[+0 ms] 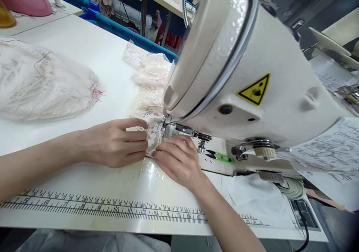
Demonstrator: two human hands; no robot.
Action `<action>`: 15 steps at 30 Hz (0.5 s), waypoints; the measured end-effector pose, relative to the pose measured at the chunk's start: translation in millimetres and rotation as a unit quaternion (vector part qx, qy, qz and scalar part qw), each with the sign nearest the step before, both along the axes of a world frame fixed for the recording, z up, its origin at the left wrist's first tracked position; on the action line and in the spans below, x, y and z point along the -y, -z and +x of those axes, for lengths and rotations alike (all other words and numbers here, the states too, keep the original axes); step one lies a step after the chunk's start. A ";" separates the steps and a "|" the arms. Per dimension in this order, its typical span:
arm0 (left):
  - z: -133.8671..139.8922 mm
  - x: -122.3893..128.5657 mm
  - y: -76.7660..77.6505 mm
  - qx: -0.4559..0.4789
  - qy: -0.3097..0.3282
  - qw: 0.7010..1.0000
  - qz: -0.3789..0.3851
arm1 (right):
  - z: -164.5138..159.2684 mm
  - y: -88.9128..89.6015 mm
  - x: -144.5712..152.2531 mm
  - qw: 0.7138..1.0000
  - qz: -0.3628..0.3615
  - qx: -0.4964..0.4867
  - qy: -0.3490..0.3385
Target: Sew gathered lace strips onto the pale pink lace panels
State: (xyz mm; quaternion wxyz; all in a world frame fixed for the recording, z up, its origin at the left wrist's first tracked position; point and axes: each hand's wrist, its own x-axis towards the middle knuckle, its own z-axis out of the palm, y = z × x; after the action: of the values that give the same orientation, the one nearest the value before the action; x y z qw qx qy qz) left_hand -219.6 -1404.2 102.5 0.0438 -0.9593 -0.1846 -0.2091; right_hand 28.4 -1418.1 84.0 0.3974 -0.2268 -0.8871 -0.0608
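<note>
A strip of cream lace (pixel 151 81) lies bunched on the table and runs toward me beneath the head of the white sewing machine (pixel 252 68). At the lace's near end my left hand (pixel 120 143) has its fingers curled against its left side, thumb hidden. My right hand (pixel 179 158) is closed on the lace edge just in front of the presser foot (pixel 165 124), its fingertips close to those of the left. The needle area is partly covered by the machine head and my fingers.
Green-handled thread snips (pixel 220 157) lie on the machine bed. A gathered pile of lace (pixel 42 79) with red thread ends is on the left. A printed ruler (pixel 114 209) runs along the front edge. White cloth (pixel 258 196) and patterned paper (pixel 331 147) are at right.
</note>
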 end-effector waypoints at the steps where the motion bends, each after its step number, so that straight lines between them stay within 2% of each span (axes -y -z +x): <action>1: 0.7 -1.5 -0.8 -0.002 0.013 1.000 0.011 | 0.4 -0.3 0.4 1.000 -0.002 0.008 -0.009; 4: 4.8 -4.4 -0.7 -0.017 0.011 0.999 0.035 | 0.9 1.2 1.7 0.999 -0.007 0.045 -0.019; 10: 8.2 -5.6 11.5 -0.044 -0.053 0.997 -0.031 | 0.3 7.8 2.3 0.998 -0.008 0.066 0.001; 15: 5.5 -7.2 14.2 -0.061 -0.062 0.995 -0.044 | 1.8 7.9 2.9 0.996 -0.004 0.091 -0.008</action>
State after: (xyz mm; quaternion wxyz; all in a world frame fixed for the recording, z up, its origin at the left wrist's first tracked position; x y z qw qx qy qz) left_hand -214.1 -1396.9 88.3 0.0260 -0.9578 -0.2499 -0.1392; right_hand 30.2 -1421.0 76.1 0.3148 -0.2150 -0.9215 -0.0743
